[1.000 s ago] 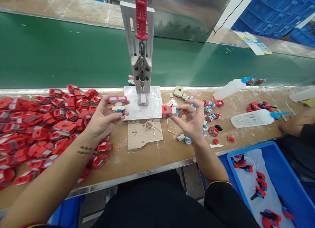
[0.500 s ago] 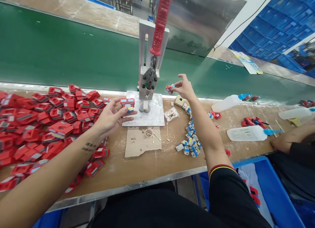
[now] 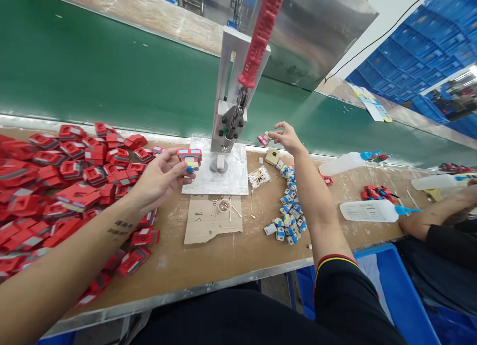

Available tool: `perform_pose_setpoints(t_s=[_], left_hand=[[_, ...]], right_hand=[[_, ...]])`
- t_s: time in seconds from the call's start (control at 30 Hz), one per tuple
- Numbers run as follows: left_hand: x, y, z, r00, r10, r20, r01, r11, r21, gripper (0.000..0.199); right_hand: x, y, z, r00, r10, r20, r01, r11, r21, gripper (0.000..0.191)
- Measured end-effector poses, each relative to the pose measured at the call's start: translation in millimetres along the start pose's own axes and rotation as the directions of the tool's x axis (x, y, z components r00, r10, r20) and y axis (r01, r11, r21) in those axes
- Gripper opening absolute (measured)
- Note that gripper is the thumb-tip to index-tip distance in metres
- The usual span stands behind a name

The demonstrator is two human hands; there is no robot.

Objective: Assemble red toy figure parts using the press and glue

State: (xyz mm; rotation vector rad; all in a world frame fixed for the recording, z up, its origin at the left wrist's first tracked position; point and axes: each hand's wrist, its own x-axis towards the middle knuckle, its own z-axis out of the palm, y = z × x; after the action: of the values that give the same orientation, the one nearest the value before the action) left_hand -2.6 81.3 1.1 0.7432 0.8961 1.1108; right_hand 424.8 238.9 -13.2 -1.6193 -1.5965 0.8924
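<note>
Between the fingers of my left hand (image 3: 162,176) is a red toy part (image 3: 189,155) with light-blue windows and a yellow-and-blue piece beneath it. It is left of the press base plate (image 3: 234,181). My right hand (image 3: 286,138) pinches a small red-and-white part (image 3: 263,139), right of the metal press (image 3: 231,111) with its red handle (image 3: 261,37). Below that hand are a beige block (image 3: 272,156) and a cluster of small white-and-blue parts (image 3: 288,221). A small white block (image 3: 220,161) stands on the round base of the press.
Many red parts (image 3: 78,191) are piled at left. Cardboard (image 3: 212,226) with cotton swabs lies in front of the press. White bottles (image 3: 368,210) lie at right near another person's arm (image 3: 436,213). A blue bin (image 3: 402,290) stands below the table edge.
The view has shifted slightly. My right hand, with the small red-and-white part, is a little lower and further right in the picture. My left hand still holds its red part.
</note>
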Motion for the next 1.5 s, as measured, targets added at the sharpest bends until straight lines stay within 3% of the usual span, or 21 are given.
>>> perform_pose_setpoints(t_s=[0.23,0.47,0.57,0.67,0.77,0.83,1.03,1.13,1.23,1.37,1.5], left_hand=[[5,-6,-3.7,0.999,0.033,0.022,-0.034,0.999,0.040,0.053],[16,-14,-5.1,0.986,0.160,0.043,-0.165,0.966,0.199,0.058],[28,-18,-6.2,0.970,0.216,0.109,-0.239,0.926,0.292,0.062],[43,-22,-5.6,0.949,0.248,0.194,-0.308,0.863,0.400,0.063],[55,-26,-2.5,0.924,0.284,0.257,-0.376,0.801,0.466,0.059],[61,-30,0.4,0.910,0.303,0.284,-0.408,0.774,0.484,0.057],[76,-42,8.4,0.865,0.343,0.366,-0.499,0.653,0.569,0.051],[81,-43,9.9,0.859,0.344,0.380,-0.510,0.648,0.565,0.049],[82,-41,11.1,0.845,0.349,0.405,-0.526,0.674,0.518,0.048],[83,-42,14.7,0.828,0.369,0.421,-0.550,0.679,0.486,0.048],[87,-49,16.8,0.832,0.374,0.409,-0.547,0.673,0.498,0.049]], right_hand=[[-2,-6,6,0.997,-0.071,0.007,0.071,0.996,-0.048,0.059],[-1,-10,37,0.987,-0.159,0.037,0.163,0.953,-0.255,0.034],[-7,-14,33,0.985,-0.172,0.010,0.166,0.936,-0.310,0.036],[-14,-24,17,0.963,-0.240,-0.119,0.191,0.926,-0.326,0.044],[-26,-47,2,0.872,-0.402,-0.279,0.320,0.900,-0.297,0.045],[-40,-70,0,0.802,-0.505,-0.318,0.436,0.860,-0.265,0.047],[-79,-171,36,0.618,-0.696,-0.366,0.720,0.688,-0.091,0.061],[-77,-216,57,0.615,-0.709,-0.343,0.749,0.662,-0.024,0.078],[-65,-244,69,0.642,-0.719,-0.265,0.748,0.663,0.012,0.072],[-65,-259,76,0.670,-0.709,-0.220,0.725,0.688,-0.011,0.047],[-97,-258,77,0.645,-0.728,-0.231,0.752,0.659,0.021,0.052]])
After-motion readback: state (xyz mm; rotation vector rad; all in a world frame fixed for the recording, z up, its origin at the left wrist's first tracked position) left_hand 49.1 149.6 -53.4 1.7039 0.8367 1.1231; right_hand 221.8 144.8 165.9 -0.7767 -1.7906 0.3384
